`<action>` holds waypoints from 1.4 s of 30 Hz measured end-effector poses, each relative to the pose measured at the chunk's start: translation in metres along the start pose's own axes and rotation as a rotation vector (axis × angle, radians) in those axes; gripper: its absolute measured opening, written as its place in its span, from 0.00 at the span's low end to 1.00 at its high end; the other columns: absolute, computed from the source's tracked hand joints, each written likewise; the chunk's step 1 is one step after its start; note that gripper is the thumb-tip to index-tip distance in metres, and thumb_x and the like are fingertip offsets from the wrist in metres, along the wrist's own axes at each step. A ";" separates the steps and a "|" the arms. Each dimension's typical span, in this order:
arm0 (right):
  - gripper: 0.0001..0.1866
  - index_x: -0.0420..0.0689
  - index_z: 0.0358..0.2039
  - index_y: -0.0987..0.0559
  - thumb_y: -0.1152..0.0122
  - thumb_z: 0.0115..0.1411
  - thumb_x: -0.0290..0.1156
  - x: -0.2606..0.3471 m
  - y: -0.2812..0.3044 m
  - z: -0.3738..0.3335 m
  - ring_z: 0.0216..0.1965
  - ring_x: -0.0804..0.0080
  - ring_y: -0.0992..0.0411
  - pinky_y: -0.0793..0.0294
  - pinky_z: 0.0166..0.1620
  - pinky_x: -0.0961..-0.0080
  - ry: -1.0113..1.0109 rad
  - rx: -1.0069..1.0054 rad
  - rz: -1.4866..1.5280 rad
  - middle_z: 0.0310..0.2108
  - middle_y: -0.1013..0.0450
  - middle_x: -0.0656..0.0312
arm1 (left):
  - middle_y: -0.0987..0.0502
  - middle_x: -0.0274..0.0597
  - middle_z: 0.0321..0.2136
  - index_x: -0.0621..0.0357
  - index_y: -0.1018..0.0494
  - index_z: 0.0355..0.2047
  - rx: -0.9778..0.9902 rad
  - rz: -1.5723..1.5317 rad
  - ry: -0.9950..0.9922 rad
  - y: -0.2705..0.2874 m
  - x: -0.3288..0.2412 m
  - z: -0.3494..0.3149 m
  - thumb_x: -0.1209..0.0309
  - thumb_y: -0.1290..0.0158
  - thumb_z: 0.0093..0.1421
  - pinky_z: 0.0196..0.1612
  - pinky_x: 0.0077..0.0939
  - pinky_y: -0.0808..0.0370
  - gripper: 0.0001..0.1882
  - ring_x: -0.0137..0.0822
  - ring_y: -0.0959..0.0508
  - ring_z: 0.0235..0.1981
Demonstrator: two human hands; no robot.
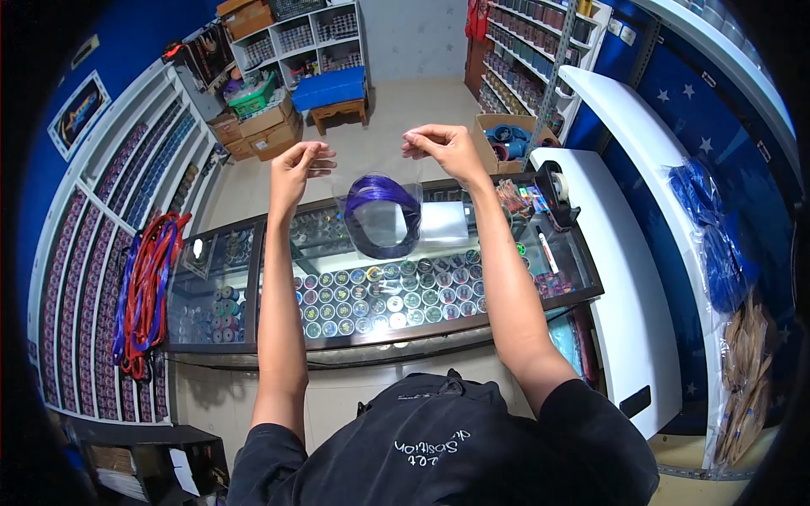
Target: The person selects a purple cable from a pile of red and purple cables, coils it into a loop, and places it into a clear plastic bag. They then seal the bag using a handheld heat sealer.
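Both my arms reach out over a glass display counter (pixel 422 341). My left hand (pixel 295 171) is raised above its far side, thumb and fingertips pinched together. To the right, my right hand (pixel 449 152) makes a similar pinch, turned toward the left one. Whatever sits between the fingertips is too thin or clear to make out. Below and between the hands is a coil of shiny purple line (pixel 382 191) in a clear plastic bag (pixel 344 187). A flat whitish, translucent packet (pixel 444 221) lies just right of the coil.
Round spools (pixel 371 297) fill the case under the glass. At the counter's right end are a tape dispenser (pixel 558 192) and a marker (pixel 548 250). Red and purple cords (pixel 145 291) hang at left beside spool shelves. A blue-topped stool (pixel 329 88) stands beyond.
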State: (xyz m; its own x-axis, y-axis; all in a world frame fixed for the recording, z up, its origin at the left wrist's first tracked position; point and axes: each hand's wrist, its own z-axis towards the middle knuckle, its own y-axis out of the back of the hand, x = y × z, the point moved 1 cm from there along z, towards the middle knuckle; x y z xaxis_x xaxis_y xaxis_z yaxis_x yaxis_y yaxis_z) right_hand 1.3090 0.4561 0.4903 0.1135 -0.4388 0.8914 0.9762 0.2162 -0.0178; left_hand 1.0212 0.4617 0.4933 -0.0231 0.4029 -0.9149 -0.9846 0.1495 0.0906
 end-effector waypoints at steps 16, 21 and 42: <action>0.10 0.35 0.40 0.21 0.43 0.61 0.27 0.000 0.003 -0.003 0.33 0.66 0.21 0.20 0.34 0.77 -0.014 -0.005 0.018 0.31 0.22 0.54 | 0.20 0.48 0.35 0.67 0.24 0.41 -0.004 -0.002 -0.106 -0.007 0.014 -0.005 0.70 0.48 0.63 0.42 0.29 0.22 0.12 0.37 0.19 0.36; 0.10 0.35 0.41 0.21 0.43 0.62 0.27 0.006 0.003 -0.006 0.33 0.66 0.21 0.20 0.34 0.77 -0.027 0.012 0.004 0.32 0.22 0.54 | 0.20 0.47 0.33 0.66 0.24 0.40 -0.033 -0.001 -0.064 -0.007 0.005 -0.010 0.69 0.48 0.63 0.34 0.29 0.19 0.12 0.38 0.18 0.33; 0.11 0.34 0.39 0.21 0.42 0.61 0.28 0.074 -0.021 -0.024 0.29 0.69 0.21 0.19 0.28 0.77 -0.062 0.167 -0.039 0.30 0.22 0.54 | 0.21 0.47 0.32 0.67 0.24 0.40 -0.136 0.090 0.002 -0.002 -0.077 -0.077 0.70 0.47 0.62 0.22 0.21 0.21 0.12 0.33 0.19 0.26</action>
State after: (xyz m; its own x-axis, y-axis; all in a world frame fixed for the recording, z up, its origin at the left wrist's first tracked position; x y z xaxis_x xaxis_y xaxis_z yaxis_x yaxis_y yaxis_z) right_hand 1.3012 0.3976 0.5458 0.0598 -0.3966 0.9161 0.9349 0.3440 0.0879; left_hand 1.0120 0.3610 0.5334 -0.1123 0.4075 -0.9063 -0.9929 -0.0108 0.1182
